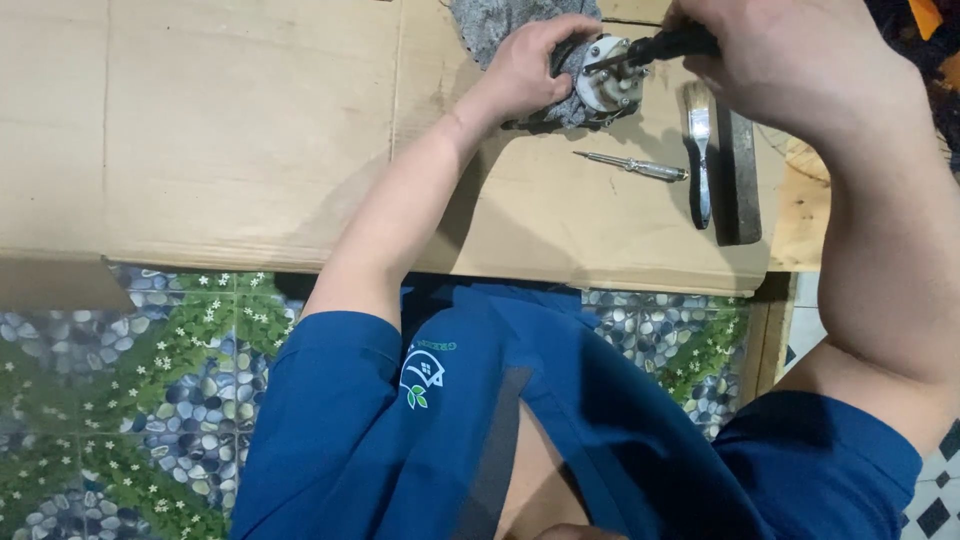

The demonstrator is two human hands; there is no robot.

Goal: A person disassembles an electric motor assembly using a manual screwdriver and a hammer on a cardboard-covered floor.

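Note:
My left hand (528, 68) grips a grey rag (490, 20) wrapped around a small round white and metal part (610, 82) at the top of the flattened cardboard (250, 130). My right hand (790, 55) is closed on a black-handled tool (672, 44); its thin metal tip rests on the top face of that part. Both forearms reach forward from my blue shirt.
A small clear-handled screwdriver (635, 166) lies just below the part. To its right lie a paintbrush (699, 150) and a flat dark metal bar (739, 180). Pebble-and-flower patterned floor tiles (150, 400) show below the cardboard's front edge. A wooden board (800, 215) sits at the right.

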